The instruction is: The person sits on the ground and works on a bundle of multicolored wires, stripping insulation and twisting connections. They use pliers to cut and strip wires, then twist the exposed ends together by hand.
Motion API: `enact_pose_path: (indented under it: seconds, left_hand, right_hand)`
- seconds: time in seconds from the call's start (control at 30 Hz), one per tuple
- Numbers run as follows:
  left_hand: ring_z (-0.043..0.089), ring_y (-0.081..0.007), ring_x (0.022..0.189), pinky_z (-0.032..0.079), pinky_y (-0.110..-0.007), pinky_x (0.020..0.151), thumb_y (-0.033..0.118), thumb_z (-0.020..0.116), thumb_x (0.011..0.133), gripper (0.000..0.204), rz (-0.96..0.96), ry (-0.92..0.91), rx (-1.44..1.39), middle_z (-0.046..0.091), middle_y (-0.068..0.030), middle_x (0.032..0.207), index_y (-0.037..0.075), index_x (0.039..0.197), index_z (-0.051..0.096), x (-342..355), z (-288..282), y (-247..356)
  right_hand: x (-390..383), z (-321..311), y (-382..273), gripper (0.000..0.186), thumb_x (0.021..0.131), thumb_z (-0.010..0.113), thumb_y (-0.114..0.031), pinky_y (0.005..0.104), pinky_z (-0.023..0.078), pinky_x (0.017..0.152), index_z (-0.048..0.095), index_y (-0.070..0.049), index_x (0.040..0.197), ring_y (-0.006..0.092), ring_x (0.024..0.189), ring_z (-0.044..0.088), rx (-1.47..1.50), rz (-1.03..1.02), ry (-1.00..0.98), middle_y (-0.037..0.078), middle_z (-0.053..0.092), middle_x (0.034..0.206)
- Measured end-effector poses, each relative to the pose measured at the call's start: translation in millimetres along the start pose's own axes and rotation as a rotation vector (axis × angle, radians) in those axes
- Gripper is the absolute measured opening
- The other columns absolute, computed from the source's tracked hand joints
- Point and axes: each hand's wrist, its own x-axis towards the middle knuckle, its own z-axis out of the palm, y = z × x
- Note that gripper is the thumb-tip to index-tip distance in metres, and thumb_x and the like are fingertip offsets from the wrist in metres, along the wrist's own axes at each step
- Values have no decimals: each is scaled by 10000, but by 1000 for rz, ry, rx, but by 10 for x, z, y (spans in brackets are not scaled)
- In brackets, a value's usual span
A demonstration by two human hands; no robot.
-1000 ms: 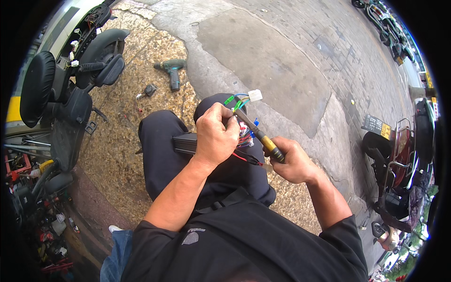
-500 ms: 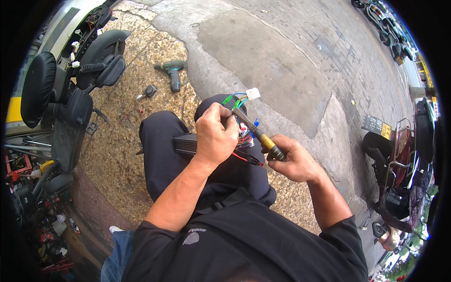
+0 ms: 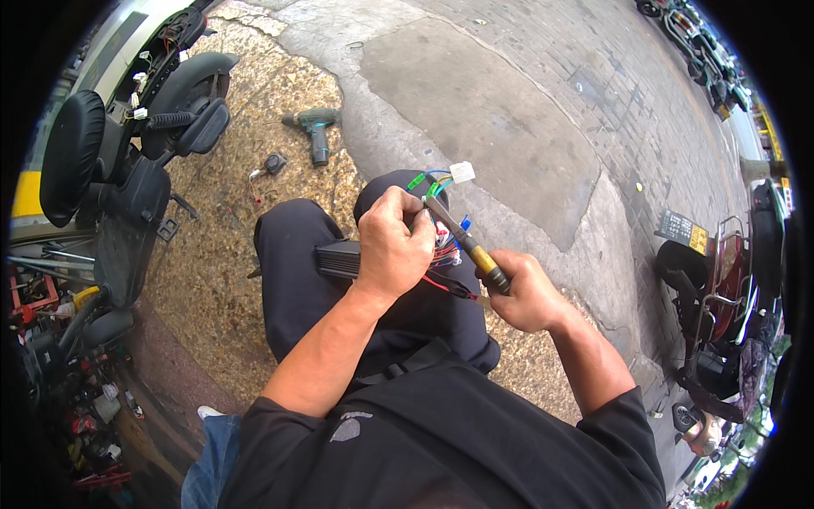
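Note:
My left hand (image 3: 394, 246) is closed in a pinch on wiring near green connector sleeves (image 3: 431, 188), where the metal tip of a tool with a yellow-and-black handle (image 3: 483, 260) rests. My right hand (image 3: 526, 293) grips that handle. A white plug (image 3: 461, 172) on coloured wires sticks out beyond the fingertips. More red, black and blue wires (image 3: 445, 247) bunch below the tool. A black finned metal box (image 3: 337, 260) lies across my lap, partly hidden behind my left hand. What exactly is pinched is hard to see.
A cordless drill (image 3: 318, 136) and a small black part with wires (image 3: 274, 165) lie on pebbled ground ahead. A partly dismantled black scooter (image 3: 127, 216) stands left, above assorted parts (image 3: 85, 407). Parked scooters (image 3: 712, 305) line the right. A jeans leg (image 3: 208, 462) of another person shows lower left.
Both hands and the tool stay at almost the same spot on the wires. The whole view has shifted very slightly.

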Motion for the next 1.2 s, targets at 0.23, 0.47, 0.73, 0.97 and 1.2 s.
enact_pose_path:
  seconds: [0.23,0.47,0.73,0.97,1.2]
  left_hand:
    - [668,-202,656,522,-337,621,2,676,854,67,-60,-1,-66,676,-137,768,-35,868,622,25,-30,33]
    - [666,-181,656,520,-318,613,-2,689,845,77,-47,-2,-53,676,-126,774,-31,869,622,21,-30,44]
    - [614,-124,643,492,-294,600,5,729,832,127,194,38,122,657,-74,752,-8,872,609,24,-6,-6]
    - [629,-264,694,512,-358,649,7,743,801,155,344,62,190,624,-126,814,-8,865,603,29,6,29]
    - [635,-257,709,512,-354,653,-22,718,829,125,357,32,181,626,-124,819,-12,869,601,40,-19,17]
  right_hand:
    - [11,-87,109,403,824,652,37,352,528,923,641,-4,1224,186,1030,654,325,57,-107,87,668,1124]
    - [4,-107,130,351,811,702,-16,358,526,910,691,-10,1162,208,1026,652,392,31,-77,107,653,1083]
    - [37,-145,107,259,767,679,-4,371,513,835,692,-12,1025,229,953,632,255,-32,-67,122,643,994]
    - [26,-154,84,246,763,656,-19,375,519,824,687,-2,1006,241,914,647,220,25,-51,138,656,943]
    - [28,-143,68,255,760,639,-14,369,526,813,685,8,1009,231,895,658,217,43,-42,142,670,932]
